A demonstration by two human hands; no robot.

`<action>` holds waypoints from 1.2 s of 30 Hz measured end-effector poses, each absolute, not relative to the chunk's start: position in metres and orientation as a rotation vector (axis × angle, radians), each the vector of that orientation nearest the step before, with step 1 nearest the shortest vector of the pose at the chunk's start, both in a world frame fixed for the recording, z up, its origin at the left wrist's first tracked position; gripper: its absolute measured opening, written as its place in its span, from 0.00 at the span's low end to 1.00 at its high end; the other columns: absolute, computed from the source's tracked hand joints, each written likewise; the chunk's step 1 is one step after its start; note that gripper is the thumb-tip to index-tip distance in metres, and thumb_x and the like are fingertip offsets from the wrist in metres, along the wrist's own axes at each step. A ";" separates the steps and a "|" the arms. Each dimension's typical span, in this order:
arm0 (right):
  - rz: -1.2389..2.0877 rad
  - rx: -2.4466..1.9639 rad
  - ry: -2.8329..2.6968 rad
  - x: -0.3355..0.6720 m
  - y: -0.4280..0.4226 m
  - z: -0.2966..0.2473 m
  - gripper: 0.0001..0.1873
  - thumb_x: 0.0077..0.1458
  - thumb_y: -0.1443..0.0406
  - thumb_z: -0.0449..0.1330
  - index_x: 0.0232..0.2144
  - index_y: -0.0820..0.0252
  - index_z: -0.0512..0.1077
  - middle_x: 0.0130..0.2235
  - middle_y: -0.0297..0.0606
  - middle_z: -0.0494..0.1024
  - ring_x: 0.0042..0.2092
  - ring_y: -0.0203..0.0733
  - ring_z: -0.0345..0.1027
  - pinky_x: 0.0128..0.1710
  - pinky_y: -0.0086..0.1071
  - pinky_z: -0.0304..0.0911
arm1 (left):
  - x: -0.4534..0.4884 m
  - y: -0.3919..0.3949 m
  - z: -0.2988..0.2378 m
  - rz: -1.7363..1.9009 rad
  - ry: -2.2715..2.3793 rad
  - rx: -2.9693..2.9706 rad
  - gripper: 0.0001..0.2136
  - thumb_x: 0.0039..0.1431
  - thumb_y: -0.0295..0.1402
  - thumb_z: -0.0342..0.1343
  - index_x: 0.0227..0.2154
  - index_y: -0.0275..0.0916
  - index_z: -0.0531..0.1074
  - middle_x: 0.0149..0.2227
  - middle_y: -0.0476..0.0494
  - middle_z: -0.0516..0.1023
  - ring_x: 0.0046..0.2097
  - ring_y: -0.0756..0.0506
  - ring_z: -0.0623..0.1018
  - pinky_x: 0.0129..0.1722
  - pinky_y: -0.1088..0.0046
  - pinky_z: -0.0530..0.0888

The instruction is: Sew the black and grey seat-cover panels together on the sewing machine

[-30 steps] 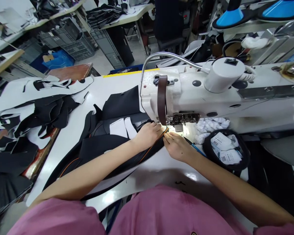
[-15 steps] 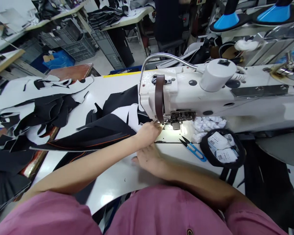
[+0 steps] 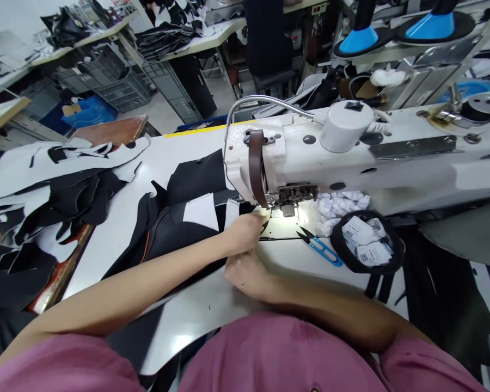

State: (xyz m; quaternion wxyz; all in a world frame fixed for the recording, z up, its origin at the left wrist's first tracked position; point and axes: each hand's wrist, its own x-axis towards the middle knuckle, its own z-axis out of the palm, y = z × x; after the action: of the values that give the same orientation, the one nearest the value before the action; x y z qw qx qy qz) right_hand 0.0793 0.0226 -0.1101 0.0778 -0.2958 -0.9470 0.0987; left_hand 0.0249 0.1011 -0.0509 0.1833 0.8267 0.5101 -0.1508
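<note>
My left hand (image 3: 245, 234) is closed on the black fabric (image 3: 175, 226), close to the needle area of a white sewing machine (image 3: 294, 147). Bits of black cloth show at its fingertips under the lamp light. Just below it, against its wrist side, my right hand (image 3: 247, 275) is curled shut at the fabric's near edge; whatever its fingers hold is hidden. White patches (image 3: 202, 211) and an orange seam line show on the fabric, which spreads to the left. To the right lie blue thread snips (image 3: 320, 247), blades toward the machine.
A black pouch (image 3: 399, 256) with white labels sits right of the snips, beside a heap of white pieces (image 3: 338, 209). Black and white scraps (image 3: 77, 196) pile up at left. Behind are crates (image 3: 124, 90), another table (image 3: 204, 41) and a seated person (image 3: 267, 38).
The fabric on the left has shifted and opened out, showing more of its white patches. My right hand's fingers have curled in. The whole view has moved slightly.
</note>
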 end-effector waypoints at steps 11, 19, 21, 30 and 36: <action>0.073 -0.846 -2.889 0.100 0.002 -0.105 0.17 0.53 0.77 0.49 0.40 0.80 0.75 0.36 0.65 0.78 0.36 0.60 0.76 0.35 0.55 0.71 | 0.033 0.088 -0.057 -0.357 1.495 2.290 0.11 0.60 0.23 0.46 0.43 0.33 0.68 0.37 0.41 0.73 0.39 0.44 0.75 0.38 0.71 0.71; -0.056 -1.092 -2.781 0.097 -0.002 -0.105 0.18 0.55 0.76 0.49 0.43 0.86 0.72 0.37 0.72 0.76 0.37 0.60 0.76 0.35 0.54 0.72 | 0.033 0.093 -0.047 -0.448 1.512 2.286 0.19 0.57 0.23 0.49 0.52 0.34 0.66 0.45 0.40 0.72 0.42 0.43 0.76 0.40 0.71 0.72; -0.130 -1.083 -2.772 0.098 -0.004 -0.108 0.18 0.54 0.76 0.50 0.42 0.87 0.73 0.37 0.72 0.77 0.38 0.61 0.76 0.36 0.54 0.72 | 0.033 0.093 -0.047 -0.446 1.495 2.298 0.20 0.56 0.23 0.50 0.52 0.34 0.66 0.46 0.39 0.72 0.44 0.43 0.76 0.41 0.70 0.72; -0.297 -1.129 -2.693 0.125 -0.003 -0.118 0.19 0.51 0.75 0.53 0.41 0.90 0.73 0.42 0.77 0.74 0.43 0.64 0.75 0.40 0.50 0.72 | 0.035 0.095 -0.042 -0.591 1.494 2.355 0.19 0.52 0.21 0.54 0.49 0.34 0.67 0.46 0.39 0.73 0.48 0.39 0.75 0.41 0.66 0.74; -0.351 -1.096 -2.764 0.138 0.012 -0.113 0.19 0.53 0.74 0.53 0.42 0.89 0.73 0.44 0.76 0.73 0.46 0.65 0.74 0.39 0.48 0.72 | 0.038 0.095 -0.037 -0.709 1.458 2.409 0.15 0.60 0.25 0.49 0.49 0.33 0.67 0.47 0.34 0.73 0.48 0.37 0.76 0.40 0.64 0.75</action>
State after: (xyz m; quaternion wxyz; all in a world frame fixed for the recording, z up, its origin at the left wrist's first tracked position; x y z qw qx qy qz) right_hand 0.1379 0.0119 -0.1133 0.0739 -0.3650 -0.9207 -0.1169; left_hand 0.0376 0.0945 -0.0369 0.1187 0.8236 0.4987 -0.2425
